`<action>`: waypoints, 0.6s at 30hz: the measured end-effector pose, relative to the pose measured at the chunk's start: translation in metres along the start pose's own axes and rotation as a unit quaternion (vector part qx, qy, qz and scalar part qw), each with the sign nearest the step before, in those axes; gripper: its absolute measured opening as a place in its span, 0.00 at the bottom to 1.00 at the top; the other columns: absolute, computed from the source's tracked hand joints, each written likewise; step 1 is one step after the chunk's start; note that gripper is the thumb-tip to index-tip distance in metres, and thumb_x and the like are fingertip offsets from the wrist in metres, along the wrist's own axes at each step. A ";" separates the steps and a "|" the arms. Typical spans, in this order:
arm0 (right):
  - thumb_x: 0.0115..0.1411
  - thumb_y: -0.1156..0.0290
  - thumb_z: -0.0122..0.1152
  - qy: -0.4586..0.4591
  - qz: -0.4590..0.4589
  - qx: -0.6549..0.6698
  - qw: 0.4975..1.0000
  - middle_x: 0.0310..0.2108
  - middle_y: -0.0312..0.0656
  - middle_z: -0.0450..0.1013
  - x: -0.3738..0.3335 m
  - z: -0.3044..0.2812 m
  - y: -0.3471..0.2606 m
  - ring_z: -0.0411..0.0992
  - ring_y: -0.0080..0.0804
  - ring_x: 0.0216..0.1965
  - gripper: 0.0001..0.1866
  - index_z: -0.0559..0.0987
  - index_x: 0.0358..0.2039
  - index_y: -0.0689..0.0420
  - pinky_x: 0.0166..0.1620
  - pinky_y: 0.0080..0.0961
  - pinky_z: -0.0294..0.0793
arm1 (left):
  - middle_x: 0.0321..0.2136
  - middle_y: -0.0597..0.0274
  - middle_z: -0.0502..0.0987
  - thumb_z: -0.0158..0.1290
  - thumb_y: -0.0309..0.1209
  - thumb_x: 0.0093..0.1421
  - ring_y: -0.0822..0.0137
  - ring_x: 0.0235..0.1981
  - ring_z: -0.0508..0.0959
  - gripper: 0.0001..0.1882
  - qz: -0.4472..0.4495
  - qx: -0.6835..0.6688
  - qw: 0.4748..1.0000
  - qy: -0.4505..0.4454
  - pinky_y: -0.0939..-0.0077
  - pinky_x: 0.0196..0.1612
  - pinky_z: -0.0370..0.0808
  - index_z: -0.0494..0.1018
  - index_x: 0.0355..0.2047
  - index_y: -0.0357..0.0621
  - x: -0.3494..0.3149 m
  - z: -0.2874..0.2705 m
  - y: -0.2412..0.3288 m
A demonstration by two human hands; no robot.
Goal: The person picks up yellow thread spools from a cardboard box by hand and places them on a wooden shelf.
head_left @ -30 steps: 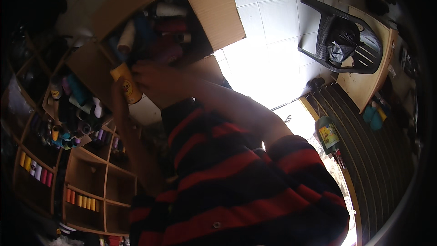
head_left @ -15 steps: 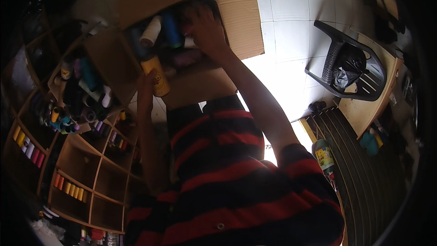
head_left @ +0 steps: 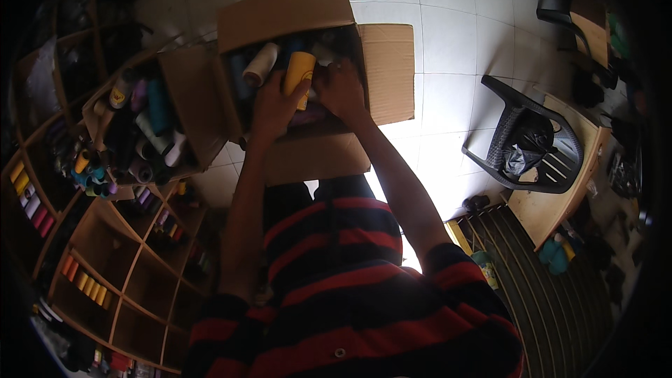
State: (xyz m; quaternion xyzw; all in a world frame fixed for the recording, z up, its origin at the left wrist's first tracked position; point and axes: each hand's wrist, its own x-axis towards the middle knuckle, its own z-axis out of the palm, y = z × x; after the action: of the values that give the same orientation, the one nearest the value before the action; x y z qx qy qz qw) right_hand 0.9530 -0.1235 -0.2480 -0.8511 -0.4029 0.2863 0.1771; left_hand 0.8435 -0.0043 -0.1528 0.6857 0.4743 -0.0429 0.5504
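Note:
My left hand (head_left: 274,106) grips a yellow thread spool (head_left: 299,72) over the open cardboard box (head_left: 318,157). Beside it, my right hand (head_left: 341,89) reaches down into the box's right side, its fingertips lost in shadow among the spools. A cream thread spool (head_left: 261,64) lies tilted at the box's left, close to my left hand. Darker spools fill the shaded inside, and a purple one (head_left: 305,115) shows below my hands.
Left of the box stands a second open box (head_left: 199,98) packed with cones of thread. Wooden pigeonhole shelves (head_left: 136,266) holding rows of coloured spools run along the left. To the right is a black plastic chair (head_left: 504,108) with a black bag (head_left: 528,143) on it, by a wooden table (head_left: 521,203).
My left hand has brought the yellow spool from the box's near left corner up over its middle. My right hand has stayed inside the box. The whole view has shifted a little.

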 end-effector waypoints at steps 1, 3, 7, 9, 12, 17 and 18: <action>0.56 0.61 0.56 -0.013 -0.026 -0.011 0.999 0.54 0.58 0.60 -0.002 0.003 0.002 0.63 0.58 0.52 0.23 0.72 0.46 0.66 0.52 0.52 0.69 | 0.37 0.45 0.79 0.59 0.47 0.56 0.55 0.38 0.82 0.29 0.001 -0.003 1.000 0.005 0.66 0.41 0.76 0.71 0.48 0.34 0.002 0.004 -0.003; 0.54 0.64 0.58 -0.014 0.003 0.021 1.000 0.53 0.58 0.61 -0.020 -0.008 -0.012 0.63 0.58 0.52 0.23 0.70 0.47 0.65 0.52 0.52 0.68 | 0.37 0.43 0.79 0.59 0.46 0.56 0.52 0.39 0.81 0.29 0.006 -0.007 1.000 0.010 0.65 0.42 0.76 0.71 0.48 0.34 0.004 0.013 -0.003; 0.51 0.69 0.61 0.017 -0.022 0.070 0.997 0.52 0.58 0.62 -0.039 -0.006 -0.012 0.62 0.58 0.53 0.24 0.67 0.48 0.64 0.52 0.51 0.68 | 0.39 0.41 0.78 0.59 0.46 0.56 0.47 0.41 0.80 0.29 0.049 0.015 0.998 0.020 0.61 0.45 0.75 0.71 0.49 0.34 0.012 0.037 0.004; 0.54 0.69 0.59 0.034 -0.033 0.092 0.995 0.51 0.60 0.63 -0.047 0.005 -0.001 0.62 0.59 0.54 0.22 0.67 0.47 0.64 0.53 0.51 0.67 | 0.41 0.41 0.77 0.59 0.45 0.56 0.45 0.42 0.79 0.29 0.081 0.038 0.995 0.034 0.60 0.46 0.74 0.70 0.49 0.34 0.015 0.048 -0.002; 0.57 0.69 0.57 0.055 -0.015 0.146 0.988 0.51 0.60 0.64 -0.055 -0.005 0.001 0.63 0.60 0.54 0.20 0.67 0.48 0.65 0.54 0.50 0.66 | 0.43 0.40 0.76 0.59 0.44 0.56 0.46 0.40 0.79 0.29 0.130 0.060 0.987 0.068 0.62 0.45 0.75 0.70 0.50 0.33 0.021 0.060 -0.024; 0.58 0.75 0.54 0.005 0.139 0.246 0.959 0.52 0.58 0.66 -0.083 -0.029 -0.001 0.66 0.54 0.55 0.24 0.65 0.56 0.63 0.57 0.41 0.66 | 0.46 0.45 0.77 0.56 0.40 0.62 0.62 0.37 0.82 0.24 0.073 -0.067 0.991 -0.088 0.71 0.40 0.78 0.71 0.52 0.33 -0.006 0.046 -0.019; 0.59 0.73 0.54 0.055 0.074 0.224 0.970 0.51 0.58 0.66 -0.088 -0.024 0.000 0.66 0.56 0.53 0.23 0.66 0.55 0.63 0.56 0.44 0.66 | 0.46 0.46 0.77 0.55 0.39 0.62 0.62 0.38 0.82 0.23 0.088 -0.072 0.990 -0.089 0.71 0.41 0.77 0.72 0.52 0.34 -0.014 0.035 -0.027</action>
State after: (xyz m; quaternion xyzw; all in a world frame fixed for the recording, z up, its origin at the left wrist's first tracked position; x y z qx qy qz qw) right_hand 0.9232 -0.1949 -0.1988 -0.8317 -0.2542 0.3346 0.3630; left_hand 0.8337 -0.0425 -0.1773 0.6770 0.3629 -0.0206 0.6400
